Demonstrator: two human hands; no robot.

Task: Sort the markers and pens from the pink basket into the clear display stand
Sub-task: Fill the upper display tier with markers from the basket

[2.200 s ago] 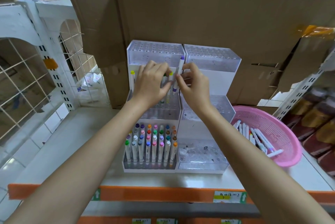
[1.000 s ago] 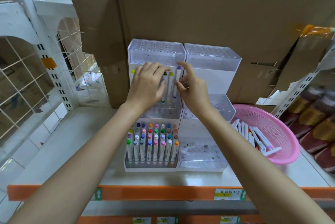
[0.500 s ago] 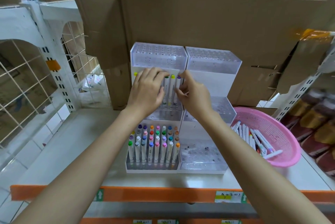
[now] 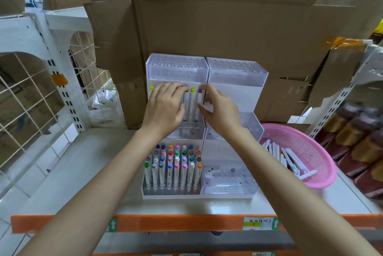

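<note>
The clear tiered display stand (image 4: pixel 238 73) stands on the shelf in front of me. Its lower left tier is packed with several coloured markers (image 4: pixel 172 164). In the middle left tier a row of markers stands upright, a purple-capped marker (image 4: pixel 199 98) at its right end. My right hand (image 4: pixel 219 108) pinches that marker between thumb and index finger. My left hand (image 4: pixel 165 106) lies flat with straight fingers over the row and hides most of it. The pink basket (image 4: pixel 306 143) at the right holds several white markers (image 4: pixel 288 156).
Large cardboard boxes (image 4: pixel 228 27) rise right behind the stand. A white wire-grid rack (image 4: pixel 31 100) closes off the left side. Dark packaged goods (image 4: pixel 362 141) sit beyond the basket. The shelf's orange front edge (image 4: pixel 165 222) runs below my arms.
My right hand has lowered the purple-capped marker from above the middle tier into the row, beside the yellow-green one. My left hand has stayed over the row.
</note>
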